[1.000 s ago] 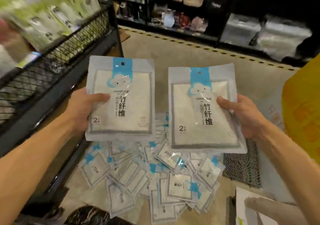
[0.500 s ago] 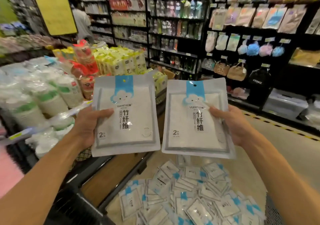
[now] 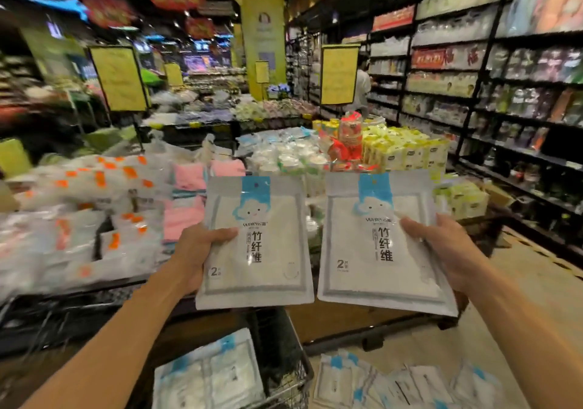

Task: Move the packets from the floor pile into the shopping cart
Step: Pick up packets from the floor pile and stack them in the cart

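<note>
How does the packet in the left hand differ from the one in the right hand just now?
The left packet is held upright and square to the camera; the right packet is tilted, its bottom corner swung out to the right. The left hand grips its packet at the left edge, the right hand at the right edge. The left packet hangs above the cart, the right one nearer the floor pile. Both share the blue cloud header and "2" mark.

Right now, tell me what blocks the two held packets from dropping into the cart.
Nothing visible. The left hand and right hand each hold a packet above the shopping cart, whose open basket already holds packets.
</note>
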